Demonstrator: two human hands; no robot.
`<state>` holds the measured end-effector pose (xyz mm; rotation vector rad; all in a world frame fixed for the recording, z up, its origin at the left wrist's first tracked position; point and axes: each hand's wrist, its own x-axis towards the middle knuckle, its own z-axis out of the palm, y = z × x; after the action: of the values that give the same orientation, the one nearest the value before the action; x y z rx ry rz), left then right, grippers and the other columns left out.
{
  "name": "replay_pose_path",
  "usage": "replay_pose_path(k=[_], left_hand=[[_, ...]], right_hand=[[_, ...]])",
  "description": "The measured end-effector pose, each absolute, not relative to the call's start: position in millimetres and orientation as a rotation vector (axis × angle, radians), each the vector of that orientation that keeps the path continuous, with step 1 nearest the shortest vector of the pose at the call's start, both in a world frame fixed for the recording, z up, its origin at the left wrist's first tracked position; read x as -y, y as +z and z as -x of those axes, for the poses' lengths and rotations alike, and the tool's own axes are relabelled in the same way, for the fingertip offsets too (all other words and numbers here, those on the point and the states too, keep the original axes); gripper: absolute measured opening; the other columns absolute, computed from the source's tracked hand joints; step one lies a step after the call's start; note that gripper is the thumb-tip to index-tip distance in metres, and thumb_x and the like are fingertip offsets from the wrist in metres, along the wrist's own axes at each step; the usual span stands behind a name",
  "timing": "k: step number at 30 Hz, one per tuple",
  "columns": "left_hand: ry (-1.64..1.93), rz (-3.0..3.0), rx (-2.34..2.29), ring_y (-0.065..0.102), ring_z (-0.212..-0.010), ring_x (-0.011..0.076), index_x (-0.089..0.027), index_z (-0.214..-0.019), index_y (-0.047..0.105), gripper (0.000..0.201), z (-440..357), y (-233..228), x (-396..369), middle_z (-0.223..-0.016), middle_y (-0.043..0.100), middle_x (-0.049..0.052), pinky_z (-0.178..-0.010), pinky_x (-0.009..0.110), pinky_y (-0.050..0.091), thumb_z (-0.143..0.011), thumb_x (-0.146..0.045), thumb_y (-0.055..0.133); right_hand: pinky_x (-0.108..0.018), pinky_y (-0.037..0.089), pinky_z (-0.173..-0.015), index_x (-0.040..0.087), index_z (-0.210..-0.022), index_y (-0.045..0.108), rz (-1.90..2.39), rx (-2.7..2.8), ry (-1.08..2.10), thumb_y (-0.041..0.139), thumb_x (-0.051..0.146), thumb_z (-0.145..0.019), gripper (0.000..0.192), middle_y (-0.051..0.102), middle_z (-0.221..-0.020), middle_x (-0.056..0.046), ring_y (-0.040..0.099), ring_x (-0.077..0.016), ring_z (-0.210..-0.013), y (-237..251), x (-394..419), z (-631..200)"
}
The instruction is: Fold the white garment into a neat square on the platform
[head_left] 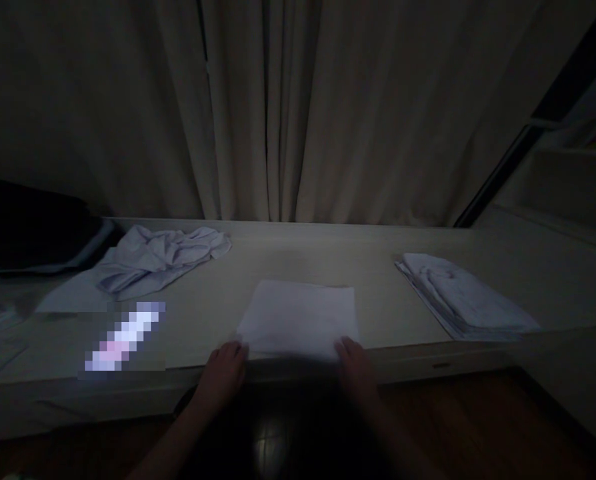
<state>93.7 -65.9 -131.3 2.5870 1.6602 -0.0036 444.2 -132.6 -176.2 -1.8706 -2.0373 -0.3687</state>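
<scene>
A flat white rectangular cloth [301, 317] lies at the desk's front edge, its near side reaching the edge. My left hand [228, 363] grips its near left corner with the fingers closed. At the near right corner, my right hand [353, 363] is closed on the same cloth. The thumbs are hard to make out in the dim light. To the right rests a stack of folded white cloths [463, 300], apart from my hands. A crumpled white cloth [163, 257] lies at the back left.
The pale desk [378, 320] runs across the view, with curtains [368, 120] behind it. A dark pile [33, 227] sits at the far left. Nearer is a bright, pixelated object [123, 337]. A side panel [568, 267] bounds the right.
</scene>
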Motion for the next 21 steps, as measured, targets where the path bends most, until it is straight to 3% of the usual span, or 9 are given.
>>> replay_pose_path(k=[6,9,12,15,18,21], left_hand=[[0.136,-2.541,-1.744,0.046,-0.125,0.0314,-0.012,-0.127,0.051,0.047,-93.0,-129.4,73.7,-0.135,0.051,0.019,-0.107,0.051,0.031,-0.083,-0.022,0.036],[0.475,-2.288,-1.751,0.041,-0.131,0.0292,-0.01,-0.13,0.046,0.05,-88.2,-127.9,83.4,-0.14,0.046,0.018,-0.111,0.048,0.03,-0.084,-0.028,0.036],[0.763,-1.812,-1.647,0.051,-0.122,0.0253,-0.022,-0.122,0.052,0.046,-96.7,-138.4,107.7,-0.127,0.058,0.011,-0.107,0.046,0.04,-0.087,-0.042,0.029],[0.758,-1.521,-1.534,0.06,-0.11,0.026,-0.033,-0.105,0.061,0.038,-119.1,-157.5,133.1,-0.11,0.067,0.008,-0.096,0.045,0.049,-0.086,-0.046,0.031],[0.743,-1.301,-1.431,0.064,-0.105,0.0292,-0.035,-0.097,0.065,0.032,-141.2,-169.8,143.9,-0.104,0.07,0.01,-0.088,0.046,0.052,-0.079,-0.053,0.045],[0.793,-1.159,-1.396,0.065,-0.102,0.0316,-0.028,-0.101,0.065,0.044,-153.5,-166.5,143.0,-0.102,0.071,0.012,-0.085,0.045,0.053,-0.074,-0.06,0.052]], right_hand=[[-0.044,0.046,-0.095,0.021,-0.116,0.06,1.828,2.058,-0.473,0.044,0.005,-0.076,0.047,0.062,-0.121,-0.012,0.056,-0.0261,-0.113,-176.8,132.8,-439.1],[-0.043,0.049,-0.089,0.022,-0.115,0.06,1.763,2.064,-0.38,0.049,0.014,-0.076,0.042,0.066,-0.116,-0.01,0.06,-0.026,-0.104,-168.1,142.1,-410.2],[-0.04,0.048,-0.088,0.024,-0.113,0.06,1.672,2.082,-0.229,0.051,0.024,-0.078,0.036,0.067,-0.113,-0.009,0.061,-0.0245,-0.1,-167.5,158.0,-365.5],[-0.037,0.047,-0.091,0.026,-0.115,0.058,1.571,2.148,-0.073,0.052,0.029,-0.079,0.037,0.067,-0.114,-0.005,0.06,-0.0223,-0.103,-169.7,170.9,-325.3],[-0.036,0.044,-0.096,0.027,-0.117,0.058,1.54,2.186,0.017,0.053,0.03,-0.08,0.038,0.066,-0.117,-0.003,0.058,-0.0217,-0.107,-158.1,168.0,-311.3],[-0.038,0.041,-0.099,0.022,-0.112,0.062,1.639,2.121,0.029,0.046,0.024,-0.084,0.032,0.066,-0.117,-0.008,0.057,-0.0229,-0.11,-126.8,147.4,-327.5]])
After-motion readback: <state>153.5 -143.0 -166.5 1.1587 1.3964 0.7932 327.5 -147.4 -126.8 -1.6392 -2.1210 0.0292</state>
